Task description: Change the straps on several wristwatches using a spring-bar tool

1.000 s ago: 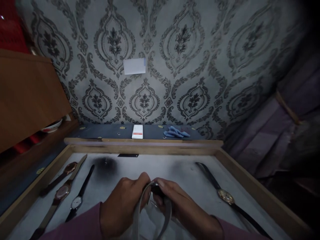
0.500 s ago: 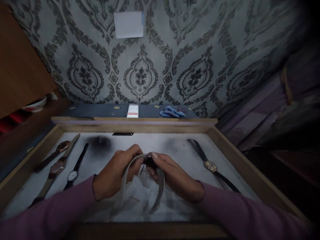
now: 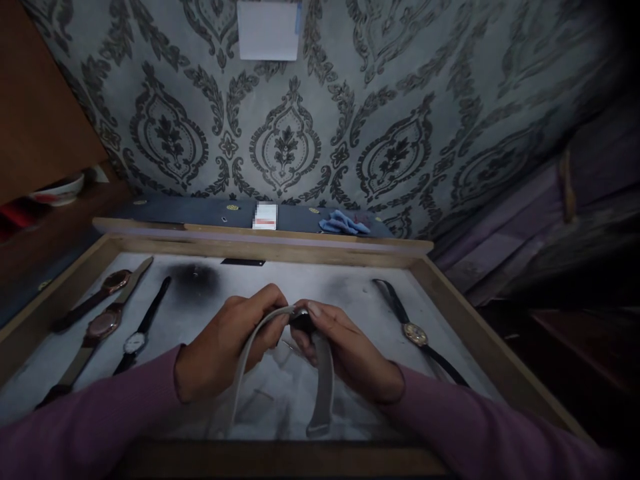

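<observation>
Over the middle of the tray, my right hand [image 3: 353, 343] is closed around a wristwatch [image 3: 301, 320] with a dark, round-looking case. One grey strap half [image 3: 324, 380] hangs down from the case past my right fingers. My left hand [image 3: 240, 337] pinches the other pale grey watch strap [image 3: 243, 360] by its end, right against the case; its free part curves down to the left. Whether that end is joined to the case, I cannot tell. Something thin and shiny [image 3: 289, 345] shows beneath the case, too small to name.
Inside the wooden-rimmed tray [image 3: 445, 293], several watches lie: a brown one [image 3: 117, 280], a rose-gold one [image 3: 104, 323] and a white-faced one [image 3: 134, 343] at left, a gold-faced one [image 3: 415, 334] at right. A blue cloth [image 3: 345, 223] and a small white box [image 3: 265, 217] sit behind.
The case has tilted a little in my right hand, and the strap half under it hangs straighter and lower. My left hand keeps its pinch. The view has shifted slightly.
</observation>
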`<state>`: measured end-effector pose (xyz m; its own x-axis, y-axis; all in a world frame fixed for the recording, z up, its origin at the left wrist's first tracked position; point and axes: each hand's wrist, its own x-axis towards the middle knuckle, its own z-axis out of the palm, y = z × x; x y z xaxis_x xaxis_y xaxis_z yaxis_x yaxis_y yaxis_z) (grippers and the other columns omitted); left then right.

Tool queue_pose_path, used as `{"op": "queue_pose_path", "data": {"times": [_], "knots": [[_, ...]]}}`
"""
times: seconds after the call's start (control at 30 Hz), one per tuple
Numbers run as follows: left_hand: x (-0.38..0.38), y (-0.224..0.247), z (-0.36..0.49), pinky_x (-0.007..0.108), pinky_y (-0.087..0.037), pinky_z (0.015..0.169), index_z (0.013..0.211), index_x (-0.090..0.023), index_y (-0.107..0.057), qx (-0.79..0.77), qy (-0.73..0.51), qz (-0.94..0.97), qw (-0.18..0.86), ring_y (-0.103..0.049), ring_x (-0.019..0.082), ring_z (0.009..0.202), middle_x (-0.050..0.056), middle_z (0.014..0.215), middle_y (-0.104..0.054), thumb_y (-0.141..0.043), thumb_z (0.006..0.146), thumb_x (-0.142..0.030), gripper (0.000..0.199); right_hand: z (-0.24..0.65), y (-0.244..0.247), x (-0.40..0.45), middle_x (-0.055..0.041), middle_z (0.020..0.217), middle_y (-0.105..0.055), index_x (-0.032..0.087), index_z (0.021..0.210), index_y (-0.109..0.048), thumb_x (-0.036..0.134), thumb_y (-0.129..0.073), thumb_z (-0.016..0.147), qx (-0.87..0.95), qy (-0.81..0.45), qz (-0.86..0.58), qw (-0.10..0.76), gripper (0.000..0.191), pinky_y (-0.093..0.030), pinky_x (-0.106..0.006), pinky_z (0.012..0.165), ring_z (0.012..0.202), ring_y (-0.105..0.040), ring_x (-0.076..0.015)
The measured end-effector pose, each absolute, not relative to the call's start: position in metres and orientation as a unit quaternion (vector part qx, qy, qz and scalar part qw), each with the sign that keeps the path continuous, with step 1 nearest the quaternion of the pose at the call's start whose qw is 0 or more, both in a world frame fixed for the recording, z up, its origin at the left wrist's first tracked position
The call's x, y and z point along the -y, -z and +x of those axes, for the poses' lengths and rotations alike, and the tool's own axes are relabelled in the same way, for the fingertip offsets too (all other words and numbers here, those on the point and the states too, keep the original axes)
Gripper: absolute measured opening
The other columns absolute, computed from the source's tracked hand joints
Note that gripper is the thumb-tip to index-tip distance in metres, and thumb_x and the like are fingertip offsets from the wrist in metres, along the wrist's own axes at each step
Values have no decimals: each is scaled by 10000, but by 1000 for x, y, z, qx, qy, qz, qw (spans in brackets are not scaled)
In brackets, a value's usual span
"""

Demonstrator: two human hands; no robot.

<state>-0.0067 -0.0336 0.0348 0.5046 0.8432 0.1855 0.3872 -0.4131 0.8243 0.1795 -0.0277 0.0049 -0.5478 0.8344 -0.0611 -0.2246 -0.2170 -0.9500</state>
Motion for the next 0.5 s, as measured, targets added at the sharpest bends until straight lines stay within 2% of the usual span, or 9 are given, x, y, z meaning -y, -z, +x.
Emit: {"op": "queue_pose_path", "data": {"times": [0.13, 0.37, 0.5], "knots": [[36, -35, -7, 170, -376, 490, 871, -195, -471, -377, -305, 801, 352, -491, 64, 482, -70, 610, -529, -421, 951, -213, 96, 180, -7, 29, 29, 603, -453, 136, 834, -588, 505, -543, 892, 507, -714, -306, 373, 376, -227, -212, 449, 500, -328, -71], [38, -30, -9, 190, -312, 479, 868, -199, -441, -369, -298, 835, 280, -485, 71, 488, -75, 613, -476, -409, 967, -225, 107, 181, -10, 32, 23, 614, -451, 132, 858, -601, 509, -507, 914, 540, -690, -311, 368, 393, -232, -225, 476, 524, -348, -81], [39, -28, -9, 209, -339, 491, 895, -193, -440, -374, -270, 859, 223, -504, 92, 502, -47, 650, -525, -376, 972, -217, 103, 181, -11, 33, 21, 621, -439, 128, 884, -610, 517, -496, 919, 551, -679, -315, 368, 407, -251, -231, 494, 546, -352, -93]]}}
